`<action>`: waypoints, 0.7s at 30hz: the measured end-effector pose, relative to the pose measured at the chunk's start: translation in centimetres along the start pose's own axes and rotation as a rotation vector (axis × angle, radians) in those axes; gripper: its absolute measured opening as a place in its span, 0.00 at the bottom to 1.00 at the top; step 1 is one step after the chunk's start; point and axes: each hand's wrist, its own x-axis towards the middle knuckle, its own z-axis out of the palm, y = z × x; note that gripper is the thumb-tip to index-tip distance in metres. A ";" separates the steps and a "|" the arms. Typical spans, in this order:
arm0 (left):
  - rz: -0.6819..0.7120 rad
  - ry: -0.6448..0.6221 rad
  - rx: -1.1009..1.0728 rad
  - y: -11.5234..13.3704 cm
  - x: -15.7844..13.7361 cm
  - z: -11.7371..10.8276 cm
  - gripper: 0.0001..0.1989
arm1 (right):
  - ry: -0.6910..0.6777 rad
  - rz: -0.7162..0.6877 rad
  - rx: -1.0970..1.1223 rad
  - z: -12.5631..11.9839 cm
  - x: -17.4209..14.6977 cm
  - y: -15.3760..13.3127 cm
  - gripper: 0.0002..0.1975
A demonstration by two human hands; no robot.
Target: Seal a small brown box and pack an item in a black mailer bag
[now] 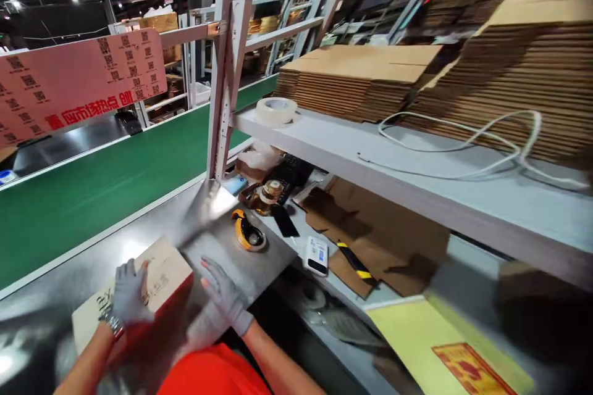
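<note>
Steel worktable (259,259), shiny, runs along a green conveyor belt (92,191); a grey shelf (417,173) stands over the table's far side, on a white upright post (222,86).

Shelf load: tall stacks of flattened cardboard (523,86), a loose white cable (463,148) in front of them, a roll of clear tape (276,110) near the shelf's left end.

Cardboard box (139,293), pale with dark handwriting, lies flat near the table's front edge, belt side.

Left hand (130,293), grey glove, watch at the wrist: fingers spread, palm pressed flat on the box top. No pinch, nothing gripped.

Right hand (226,296), grey glove: open, fingers spread, resting on the bare steel just right of the box. Whether it touches the box's side, cannot tell; motion blur.

Yellow tape dispenser (248,233) sits on the table beyond the right hand. White handheld device (317,255) lies at the table's right edge.

Room: warehouse, dark ceiling, spot lights.
</note>
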 end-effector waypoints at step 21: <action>0.011 -0.007 -0.001 5.1 4.7 -2.6 0.37 | -0.130 -0.192 -0.431 -8.8 8.5 2.7 0.32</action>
